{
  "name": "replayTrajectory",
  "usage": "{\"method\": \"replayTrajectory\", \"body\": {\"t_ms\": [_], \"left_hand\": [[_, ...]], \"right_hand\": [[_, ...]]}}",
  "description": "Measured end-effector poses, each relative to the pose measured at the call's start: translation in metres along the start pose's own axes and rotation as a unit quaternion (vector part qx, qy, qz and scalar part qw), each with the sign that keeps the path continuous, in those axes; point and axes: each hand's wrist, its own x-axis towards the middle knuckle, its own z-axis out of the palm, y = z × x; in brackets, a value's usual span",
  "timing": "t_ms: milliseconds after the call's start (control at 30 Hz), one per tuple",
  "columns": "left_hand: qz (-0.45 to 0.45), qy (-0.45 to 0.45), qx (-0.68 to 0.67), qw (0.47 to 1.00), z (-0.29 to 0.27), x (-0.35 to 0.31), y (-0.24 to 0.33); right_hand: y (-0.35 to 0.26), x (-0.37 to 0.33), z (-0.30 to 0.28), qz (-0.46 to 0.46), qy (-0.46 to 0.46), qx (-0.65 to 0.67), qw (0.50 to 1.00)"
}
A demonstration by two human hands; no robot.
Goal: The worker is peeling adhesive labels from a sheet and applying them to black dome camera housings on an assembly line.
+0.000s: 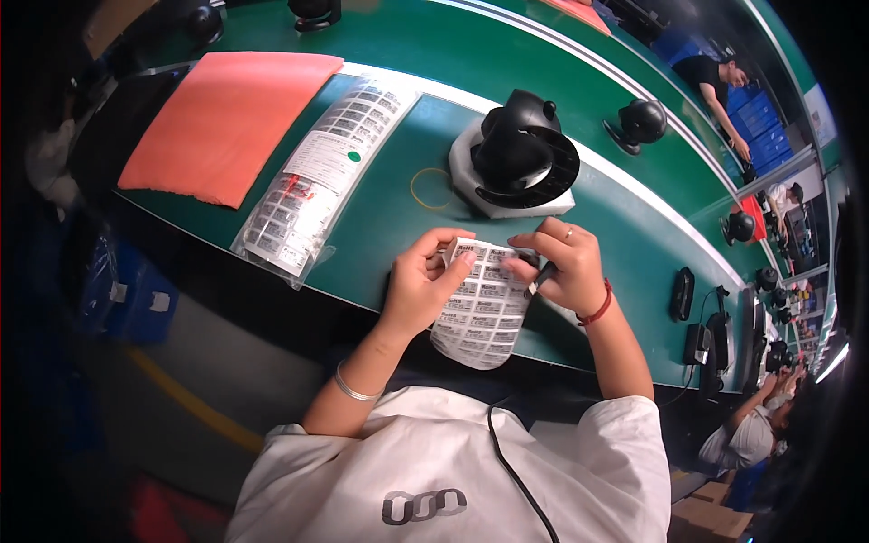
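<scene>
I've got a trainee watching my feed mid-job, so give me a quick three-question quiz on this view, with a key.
1. Which wrist wears the red bracelet: A left, B right, or C both?
2. True or false: the left grip holds the label sheet.
3. What does the black device nearest the hands rest on?

Key: 1. B. 2. True. 3. A white pad.
</scene>
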Motion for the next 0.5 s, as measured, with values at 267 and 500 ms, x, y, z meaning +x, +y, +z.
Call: {"method": "replayTrajectory", "body": {"t_ms": [267, 500], "left_hand": [[-0.016, -0.039, 0.038, 0.998, -0.001, 0.000, 0.005], [0.039, -0.010, 0.190, 0.981, 0.002, -0.001, -0.003]], "right_hand": [[0.002, -0.011, 0.020, -0.026, 0.056, 0.087, 0.994], [0.015, -0.018, 0.016, 0.029, 0.169, 0.237, 0.956]]}}
